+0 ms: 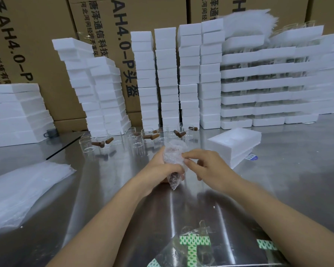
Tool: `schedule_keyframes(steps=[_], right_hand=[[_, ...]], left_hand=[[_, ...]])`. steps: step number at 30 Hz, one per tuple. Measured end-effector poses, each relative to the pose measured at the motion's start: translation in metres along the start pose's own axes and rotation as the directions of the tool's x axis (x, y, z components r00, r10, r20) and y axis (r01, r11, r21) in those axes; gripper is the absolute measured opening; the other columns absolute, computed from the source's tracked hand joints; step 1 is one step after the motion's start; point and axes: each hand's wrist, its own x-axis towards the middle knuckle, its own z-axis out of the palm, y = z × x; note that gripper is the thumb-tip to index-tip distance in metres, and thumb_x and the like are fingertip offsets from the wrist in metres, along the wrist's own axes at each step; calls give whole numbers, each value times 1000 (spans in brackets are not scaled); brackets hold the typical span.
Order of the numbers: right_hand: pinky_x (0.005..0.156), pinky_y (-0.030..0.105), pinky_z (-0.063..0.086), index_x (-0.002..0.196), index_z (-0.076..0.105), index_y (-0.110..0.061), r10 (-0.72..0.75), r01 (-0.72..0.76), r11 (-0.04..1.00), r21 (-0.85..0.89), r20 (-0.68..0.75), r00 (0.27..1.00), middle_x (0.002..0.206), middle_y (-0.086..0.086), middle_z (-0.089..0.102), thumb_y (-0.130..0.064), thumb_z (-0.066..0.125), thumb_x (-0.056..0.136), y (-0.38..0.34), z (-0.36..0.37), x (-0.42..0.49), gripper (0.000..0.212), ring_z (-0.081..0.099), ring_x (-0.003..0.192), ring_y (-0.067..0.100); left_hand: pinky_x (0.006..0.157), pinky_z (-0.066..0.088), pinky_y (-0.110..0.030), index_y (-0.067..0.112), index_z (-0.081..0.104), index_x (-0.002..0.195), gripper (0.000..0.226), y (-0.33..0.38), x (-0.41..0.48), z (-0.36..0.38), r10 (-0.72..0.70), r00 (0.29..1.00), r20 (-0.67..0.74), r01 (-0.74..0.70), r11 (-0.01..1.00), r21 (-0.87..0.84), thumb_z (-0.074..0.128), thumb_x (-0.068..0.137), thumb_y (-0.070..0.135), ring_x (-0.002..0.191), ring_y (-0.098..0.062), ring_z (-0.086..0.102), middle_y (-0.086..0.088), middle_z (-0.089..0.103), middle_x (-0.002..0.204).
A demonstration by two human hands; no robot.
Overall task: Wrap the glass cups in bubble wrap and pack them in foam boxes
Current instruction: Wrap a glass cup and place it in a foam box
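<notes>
Both hands are held above the middle of the table (278, 180), working on one glass cup (173, 177) that is mostly covered in bubble wrap (174, 154). The left hand (162, 168) grips the bundle from the left, fingers curled round its lower part. The right hand (206, 166) pinches the wrap's right edge with thumb and forefinger, its other fingers curled. A dark brown part shows through the wrap at the bottom.

Just behind is a row of bare glass cups (137, 140) with brown wooden handles. A closed foam box (233, 143) lies near, to the right. A pile of bubble wrap sheets (23, 189) sits to the left. Foam box stacks (166, 74) line the back, with cardboard cartons (37, 45) behind them. Crumpled clear plastic (193, 245) lies at the near edge.
</notes>
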Motion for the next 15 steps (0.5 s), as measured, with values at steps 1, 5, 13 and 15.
schedule_keyframes(steps=[1,5,13,15], right_hand=[[73,29,49,102,70,-51,-22,21,1000,-17,-61,998,114,-21,66,-38,66,97,-2,-1,1,14,63,67,3],[72,25,49,97,51,-46,-38,34,999,-23,-250,967,103,-21,52,-52,72,74,0,-2,3,31,59,81,10],[75,22,50,114,68,-37,-19,56,985,165,-218,976,111,-16,66,-21,81,79,6,0,4,40,64,96,8],[73,17,47,106,67,-33,-60,98,986,132,-266,962,101,-15,65,-27,77,75,3,-1,3,32,63,93,11]], left_hand=[[103,58,-61,37,64,130,73,1,-1,2,13,1000,11,-13,1000,26,87,66,10,114,-29,74,-5,76,120],[102,57,-64,51,64,127,78,6,-5,3,37,999,40,-40,996,83,86,65,11,111,-26,73,-2,75,120],[109,56,-45,67,45,143,102,13,-14,3,53,984,168,-77,987,138,86,68,11,127,-13,66,8,58,148],[111,55,-49,69,45,143,103,13,-14,4,55,984,168,-77,989,129,86,68,12,127,-19,67,4,55,151]])
